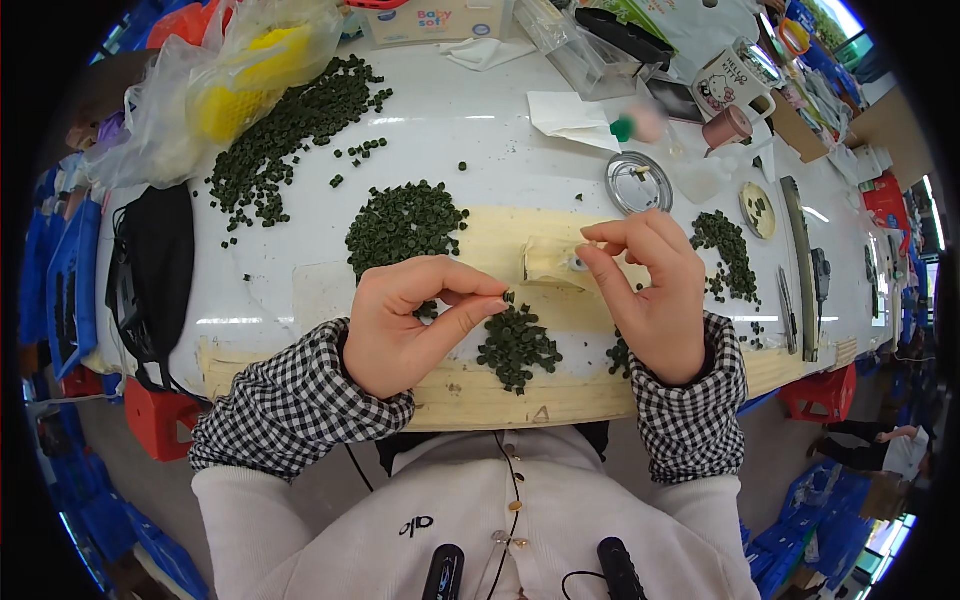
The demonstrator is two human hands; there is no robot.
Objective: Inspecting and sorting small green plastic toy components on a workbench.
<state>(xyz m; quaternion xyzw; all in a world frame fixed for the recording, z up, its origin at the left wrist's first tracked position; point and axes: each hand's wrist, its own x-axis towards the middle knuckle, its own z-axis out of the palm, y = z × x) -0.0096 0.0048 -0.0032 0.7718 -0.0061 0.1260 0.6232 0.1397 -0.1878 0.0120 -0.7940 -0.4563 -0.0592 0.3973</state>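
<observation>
White worktop, tape strips along near edge. Biggest heap of green pellets spread toward far left corner, beside a clear bag with yellow contents. Second pile mid-worktop, small pile at near edge between both hands. Left hand: thumb and forefinger pressed together on one pellet above small pile. Right hand: fingertips pinched at a small pale part; what's gripped, can't tell.

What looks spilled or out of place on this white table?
Dark green pellets trail loosely from the clear plastic bag at the far left, and strays lie scattered apart from the piles. The left hand pinches one pellet.
</observation>
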